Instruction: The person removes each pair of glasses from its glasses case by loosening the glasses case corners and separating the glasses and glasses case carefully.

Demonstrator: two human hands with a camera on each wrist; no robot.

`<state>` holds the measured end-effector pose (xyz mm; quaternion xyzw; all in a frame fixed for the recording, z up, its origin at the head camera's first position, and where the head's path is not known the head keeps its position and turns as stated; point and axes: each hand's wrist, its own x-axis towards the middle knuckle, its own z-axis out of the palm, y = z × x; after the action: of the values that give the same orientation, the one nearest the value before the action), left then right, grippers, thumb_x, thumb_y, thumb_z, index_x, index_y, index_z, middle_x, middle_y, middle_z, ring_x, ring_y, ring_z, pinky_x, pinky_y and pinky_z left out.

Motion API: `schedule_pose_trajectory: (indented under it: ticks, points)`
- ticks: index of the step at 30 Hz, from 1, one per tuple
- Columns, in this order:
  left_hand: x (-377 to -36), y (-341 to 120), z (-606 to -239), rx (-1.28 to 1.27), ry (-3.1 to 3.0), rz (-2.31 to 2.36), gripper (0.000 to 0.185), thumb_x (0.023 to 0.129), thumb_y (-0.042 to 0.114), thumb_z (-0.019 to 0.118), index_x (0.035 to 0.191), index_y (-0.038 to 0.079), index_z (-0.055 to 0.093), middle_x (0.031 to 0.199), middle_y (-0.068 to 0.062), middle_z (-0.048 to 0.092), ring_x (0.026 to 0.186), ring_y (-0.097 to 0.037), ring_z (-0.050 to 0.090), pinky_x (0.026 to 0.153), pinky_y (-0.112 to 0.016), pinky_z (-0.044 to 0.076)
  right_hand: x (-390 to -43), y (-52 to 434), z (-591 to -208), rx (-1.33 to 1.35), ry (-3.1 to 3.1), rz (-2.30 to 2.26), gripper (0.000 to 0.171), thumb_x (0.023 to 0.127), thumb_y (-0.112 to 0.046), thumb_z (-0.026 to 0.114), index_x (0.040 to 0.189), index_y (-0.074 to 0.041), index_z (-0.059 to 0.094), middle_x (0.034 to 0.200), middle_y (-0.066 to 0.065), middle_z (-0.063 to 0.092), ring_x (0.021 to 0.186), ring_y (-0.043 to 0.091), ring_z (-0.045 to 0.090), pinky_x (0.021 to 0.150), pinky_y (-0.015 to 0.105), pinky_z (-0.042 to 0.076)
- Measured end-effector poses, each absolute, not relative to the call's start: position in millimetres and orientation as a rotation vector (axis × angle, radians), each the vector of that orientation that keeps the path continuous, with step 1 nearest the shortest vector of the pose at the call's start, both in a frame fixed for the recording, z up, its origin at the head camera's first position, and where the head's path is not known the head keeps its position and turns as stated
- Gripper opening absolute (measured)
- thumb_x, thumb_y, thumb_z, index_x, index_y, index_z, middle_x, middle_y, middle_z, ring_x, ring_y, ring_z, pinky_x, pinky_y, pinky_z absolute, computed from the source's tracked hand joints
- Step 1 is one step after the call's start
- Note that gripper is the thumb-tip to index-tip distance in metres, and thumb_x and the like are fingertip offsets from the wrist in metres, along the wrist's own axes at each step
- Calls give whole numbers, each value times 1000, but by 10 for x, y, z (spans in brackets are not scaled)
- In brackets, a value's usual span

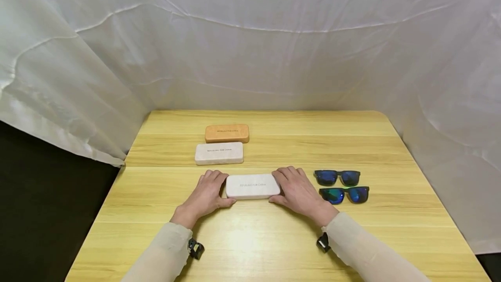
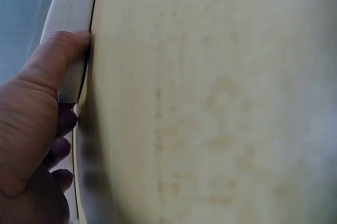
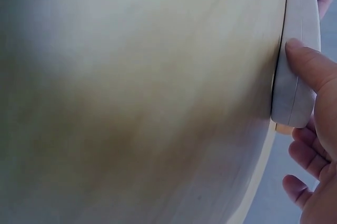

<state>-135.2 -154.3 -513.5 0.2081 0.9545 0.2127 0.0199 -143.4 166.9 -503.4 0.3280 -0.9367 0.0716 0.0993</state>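
A white glasses case [image 1: 253,188] with dark lettering on its lid lies closed on the table, at the centre of the head view. My left hand [image 1: 206,194] grips its left end, thumb on the near side and fingers behind. The right hand [image 1: 299,193] holds the opposite end the same way. In the left wrist view the thumb presses the near side of the case [image 2: 68,8]. The right wrist view shows the other thumb on the case [image 3: 298,90], across its seam line. Parts of both ends are covered by the hands.
Behind the left hand lie a second white glasses case [image 1: 219,154] and an orange glasses case [image 1: 227,134]. Two pairs of dark sunglasses with blue lenses, an upper pair [image 1: 326,177] and a lower pair [image 1: 358,194], sit right of the right hand. White curtains [image 1: 274,64] surround the wooden table [image 1: 250,256].
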Motion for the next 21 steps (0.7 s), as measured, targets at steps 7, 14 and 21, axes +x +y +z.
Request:
schedule_pose_trajectory:
  ticks: [7, 14, 21]
  points:
    - [-1353, -1547, -5141, 628, 2943, 703, 78, 82, 47, 90, 140, 3, 61, 129, -8, 64, 116, -28, 51, 102, -46, 40, -1447, 1667, -5029, 984, -2766, 211, 76, 87, -61, 79, 137, -6, 64, 133, 10, 67, 118, 30, 61, 96, 47, 47]
    - [-1367, -1552, -5151, 627, 2940, 704, 80, 82, 49, 90, 141, 4, 60, 130, -8, 64, 117, -28, 51, 102, -45, 40, -1469, 1669, -5015, 986, -2785, 221, 77, 87, -62, 80, 137, -6, 64, 134, 11, 67, 119, 30, 62, 96, 47, 48]
    - [-1373, -1555, -5156, 636, 2947, 691, 79, 81, 49, 90, 140, 4, 61, 128, -7, 64, 116, -27, 51, 102, -45, 41, -1503, 1674, -5003, 1013, -2789, 223, 77, 87, -64, 79, 135, -6, 65, 131, 11, 68, 118, 30, 61, 97, 48, 49]
